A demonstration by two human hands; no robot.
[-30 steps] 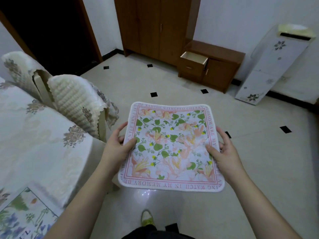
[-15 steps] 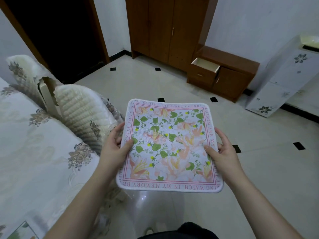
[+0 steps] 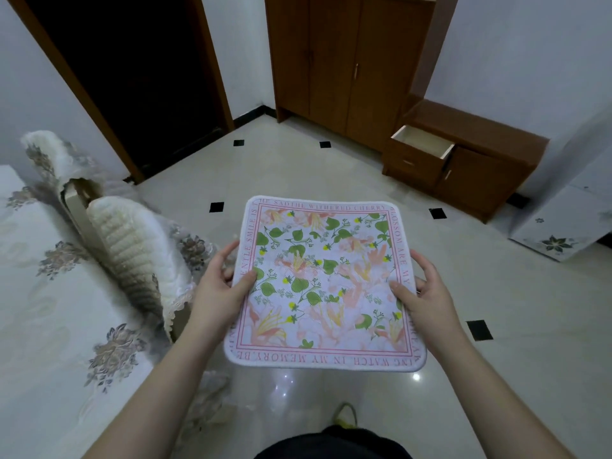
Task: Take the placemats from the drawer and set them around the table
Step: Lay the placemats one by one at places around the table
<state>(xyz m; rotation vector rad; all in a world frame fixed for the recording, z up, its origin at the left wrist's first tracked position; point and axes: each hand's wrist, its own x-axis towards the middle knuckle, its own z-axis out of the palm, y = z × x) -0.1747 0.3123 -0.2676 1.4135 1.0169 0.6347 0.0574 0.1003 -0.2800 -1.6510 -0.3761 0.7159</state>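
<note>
A square floral placemat with a pink lettered border is held flat in front of me above the floor. My left hand grips its left edge, thumb on top. My right hand grips its right edge the same way. The table, covered with a pale flowered cloth, lies to my left. The open drawer of a low wooden cabinet shows its pale inside at the far right.
Two chairs with cream covers stand against the table between it and me. A tall wooden wardrobe and a dark doorway are ahead. A white flowered box leans at the right. Tiled floor lies open ahead.
I have moved forward alongside the table; the chairs and wardrobe are nearer, and the placemat lying on the table's near corner has dropped out of view. Both hands keep their hold.
</note>
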